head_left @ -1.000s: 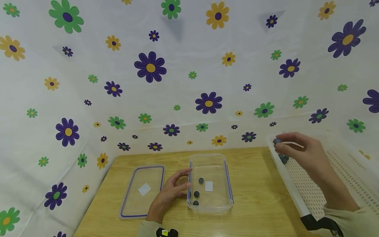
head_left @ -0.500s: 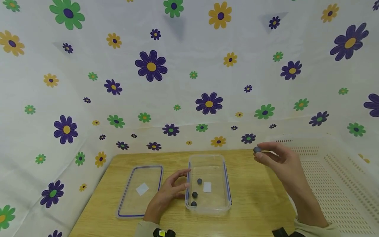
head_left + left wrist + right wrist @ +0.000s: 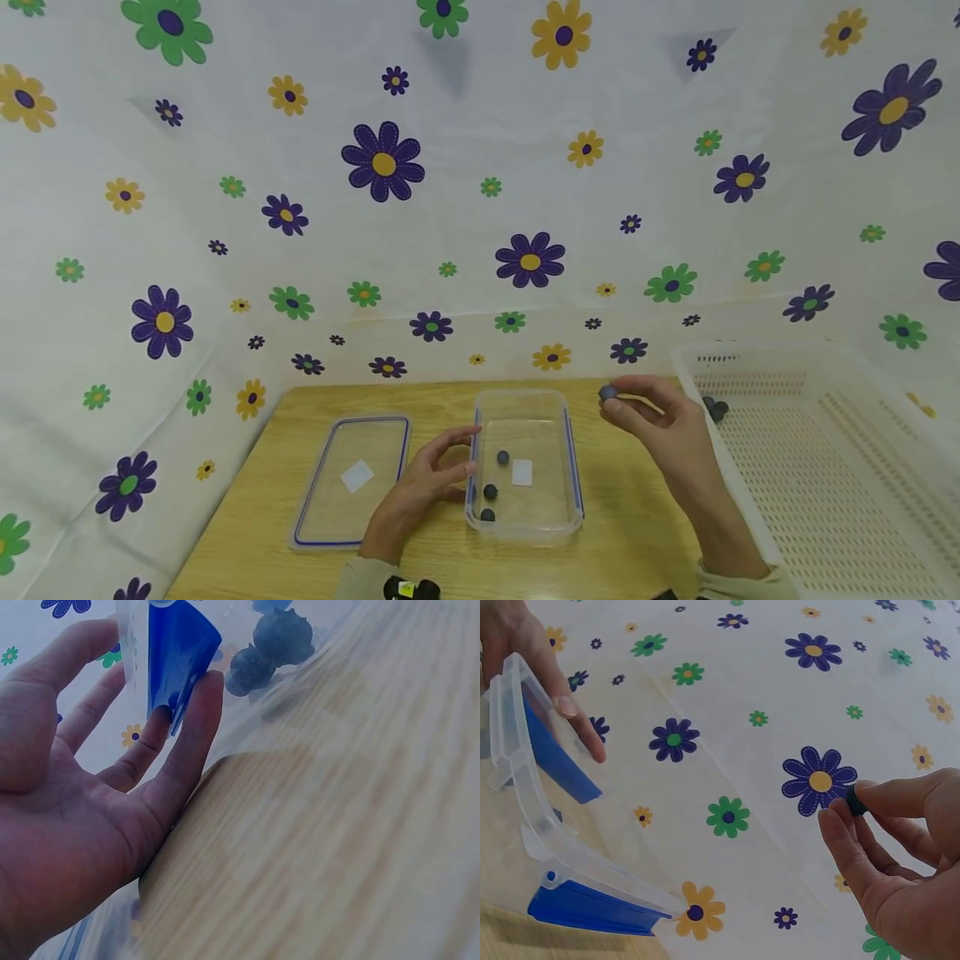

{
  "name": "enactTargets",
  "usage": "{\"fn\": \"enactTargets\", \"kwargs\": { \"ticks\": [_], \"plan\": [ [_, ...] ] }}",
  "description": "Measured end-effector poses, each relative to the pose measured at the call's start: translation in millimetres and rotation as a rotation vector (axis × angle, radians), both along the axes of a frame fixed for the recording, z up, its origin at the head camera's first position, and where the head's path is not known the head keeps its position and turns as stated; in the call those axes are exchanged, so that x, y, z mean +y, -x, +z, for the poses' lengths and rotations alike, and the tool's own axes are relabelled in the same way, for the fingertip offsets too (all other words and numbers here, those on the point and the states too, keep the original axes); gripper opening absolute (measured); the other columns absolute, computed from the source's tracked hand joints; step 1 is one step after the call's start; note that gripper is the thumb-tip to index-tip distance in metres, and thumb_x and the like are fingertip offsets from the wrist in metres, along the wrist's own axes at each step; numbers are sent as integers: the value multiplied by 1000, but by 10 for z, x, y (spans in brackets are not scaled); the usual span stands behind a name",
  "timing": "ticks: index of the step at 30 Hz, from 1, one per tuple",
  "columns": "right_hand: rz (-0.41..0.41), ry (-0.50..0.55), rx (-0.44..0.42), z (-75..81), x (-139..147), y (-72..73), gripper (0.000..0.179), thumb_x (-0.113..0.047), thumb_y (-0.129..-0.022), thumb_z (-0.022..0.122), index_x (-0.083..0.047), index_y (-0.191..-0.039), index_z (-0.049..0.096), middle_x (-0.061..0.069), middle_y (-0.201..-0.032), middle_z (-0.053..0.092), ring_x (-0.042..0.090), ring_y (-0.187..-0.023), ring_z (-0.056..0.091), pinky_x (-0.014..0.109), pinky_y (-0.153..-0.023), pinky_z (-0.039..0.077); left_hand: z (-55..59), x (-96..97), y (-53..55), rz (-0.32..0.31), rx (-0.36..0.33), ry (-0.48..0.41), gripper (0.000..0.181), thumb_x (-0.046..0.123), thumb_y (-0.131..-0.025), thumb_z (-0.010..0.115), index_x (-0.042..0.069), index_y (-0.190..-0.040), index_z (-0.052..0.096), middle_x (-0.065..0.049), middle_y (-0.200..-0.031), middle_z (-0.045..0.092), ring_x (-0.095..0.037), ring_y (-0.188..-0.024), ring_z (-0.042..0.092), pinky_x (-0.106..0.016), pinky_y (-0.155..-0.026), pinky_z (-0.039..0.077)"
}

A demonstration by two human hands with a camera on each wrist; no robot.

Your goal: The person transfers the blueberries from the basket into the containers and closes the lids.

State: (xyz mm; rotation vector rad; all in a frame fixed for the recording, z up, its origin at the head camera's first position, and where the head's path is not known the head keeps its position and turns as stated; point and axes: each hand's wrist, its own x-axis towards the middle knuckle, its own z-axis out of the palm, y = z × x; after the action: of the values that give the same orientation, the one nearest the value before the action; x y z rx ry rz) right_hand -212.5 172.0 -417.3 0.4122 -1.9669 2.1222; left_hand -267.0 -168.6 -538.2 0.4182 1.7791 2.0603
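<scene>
My right hand (image 3: 671,433) pinches a blueberry (image 3: 608,393) between thumb and fingertips, held up between the clear container and the white basket. In the right wrist view the same blueberry (image 3: 854,801) shows dark at the fingertips. A clear plastic container (image 3: 534,527) with blue side latches stands on the wooden table, with several blueberries along its left side, one of them this blueberry (image 3: 503,457). My left hand (image 3: 423,483) rests its extended fingertips against the container's left side. In the left wrist view those fingers (image 3: 199,727) touch the blue latch (image 3: 176,652).
A white perforated basket (image 3: 806,467) stands at the right, with a small cluster of blueberries (image 3: 716,408) in its far left corner. A clear lid with a blue seal (image 3: 315,517) lies left of the container on the table (image 3: 622,533). A flowered cloth (image 3: 465,225) hangs behind.
My right hand has carried the blueberry out of the basket, leftward toward the container. The left hand stays at the container's side; the head view has shifted slightly.
</scene>
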Motion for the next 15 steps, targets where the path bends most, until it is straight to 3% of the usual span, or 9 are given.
{"fn": "enactTargets", "kwargs": {
  "ticks": [6, 15],
  "plan": [
    [16, 24, -35, -156, -174, 59, 32, -4, -96, 72, 9, -122, 61, 11, -112, 69, 26, -100, 73, 37, -92, 59, 6, 17, 0, 0, 5, 7, 62, 9, -99, 68, 8, -156, 41, -23, -149, 35, -37, -121, 60, -56, -87, 58],
    [54, 33, -74, -419, -366, 151, 29, -4, -95, 73, 9, -120, 64, 13, -110, 71, 24, -99, 74, 39, -89, 60, 8, 7, -13, 3, 8, 12, 62, 8, -99, 67, 7, -155, 41, -23, -150, 35, -39, -121, 60, -55, -87, 59]
  ]
}}
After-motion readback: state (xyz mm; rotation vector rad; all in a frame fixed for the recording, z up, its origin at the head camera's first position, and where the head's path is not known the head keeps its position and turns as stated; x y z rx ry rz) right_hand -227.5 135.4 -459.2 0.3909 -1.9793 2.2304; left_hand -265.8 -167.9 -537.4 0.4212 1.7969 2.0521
